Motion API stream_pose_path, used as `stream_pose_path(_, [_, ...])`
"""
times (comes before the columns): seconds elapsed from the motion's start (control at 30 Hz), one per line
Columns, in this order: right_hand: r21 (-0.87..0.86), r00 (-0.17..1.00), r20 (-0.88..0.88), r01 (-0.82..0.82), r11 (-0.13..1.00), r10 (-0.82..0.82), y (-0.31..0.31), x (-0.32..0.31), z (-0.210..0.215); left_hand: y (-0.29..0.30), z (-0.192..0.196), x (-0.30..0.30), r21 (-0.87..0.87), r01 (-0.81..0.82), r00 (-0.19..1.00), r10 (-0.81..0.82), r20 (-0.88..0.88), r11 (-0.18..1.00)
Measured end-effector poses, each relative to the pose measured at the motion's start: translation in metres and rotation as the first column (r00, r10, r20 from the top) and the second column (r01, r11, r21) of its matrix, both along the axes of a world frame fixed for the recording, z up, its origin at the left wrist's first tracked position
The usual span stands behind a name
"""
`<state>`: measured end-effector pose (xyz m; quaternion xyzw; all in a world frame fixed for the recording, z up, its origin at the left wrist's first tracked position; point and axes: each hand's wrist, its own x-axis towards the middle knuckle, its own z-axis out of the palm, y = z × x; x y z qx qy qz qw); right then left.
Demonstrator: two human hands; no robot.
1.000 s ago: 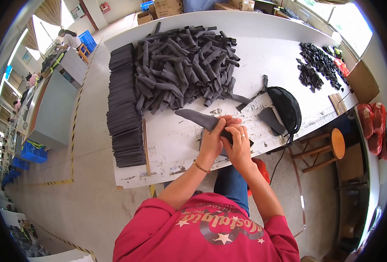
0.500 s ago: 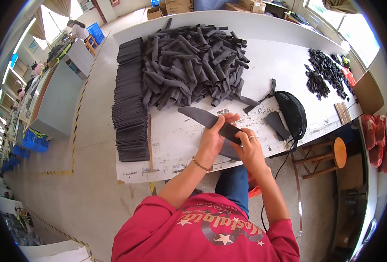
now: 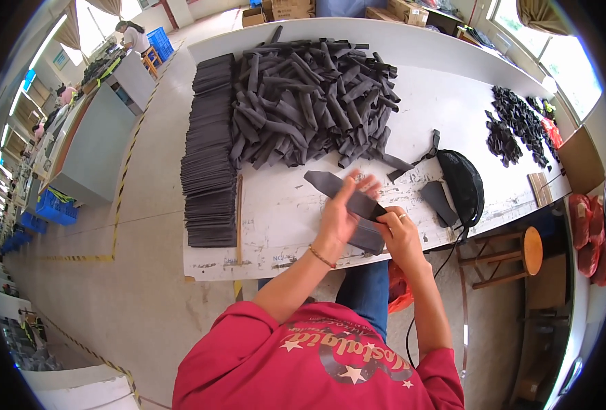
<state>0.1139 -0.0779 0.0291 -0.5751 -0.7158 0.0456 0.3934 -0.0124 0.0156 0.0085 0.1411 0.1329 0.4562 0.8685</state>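
I see the right hand [image 3: 403,237] pinching the near end of a dark fabric strip [image 3: 326,183] above the table [image 3: 275,205], perhaps to keep it steady, while the left hand [image 3: 342,213] is beside it with fingers spread. A neat stack [image 3: 210,157] lies just beside a loose heap [image 3: 310,109], probably for easy reach, on the white, stained surface; a wooden stool [image 3: 532,250] stands nearby.

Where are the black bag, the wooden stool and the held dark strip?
Black bag [image 3: 463,188], head view: its rounded body.
Wooden stool [image 3: 532,250], head view: its round seat.
Held dark strip [image 3: 364,206], head view: its middle.
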Motion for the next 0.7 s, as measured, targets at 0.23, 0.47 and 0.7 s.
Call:
stream_pose_path(0.23, [0.02, 0.994, -0.106, -0.024, 1.0, 0.026, 0.011, -0.001, 0.01, -0.003, 0.011, 0.005, 0.114, -0.154, 0.988, 0.155, 0.0, 0.981])
stream_pose_path(0.47, [0.019, 0.99, -0.136, -0.028, 0.999, 0.03, 0.015, -0.001, 0.001, -0.007, 0.003, 0.009, 0.108, -0.171, 0.985, 0.168, 0.038, 0.979])
stream_pose_path(0.7, [0.02, 0.988, -0.15, -0.028, 0.999, 0.031, 0.019, 0.0, -0.002, -0.006, 0.002, 0.008, 0.134, -0.174, 0.985, 0.175, 0.009, 0.976])
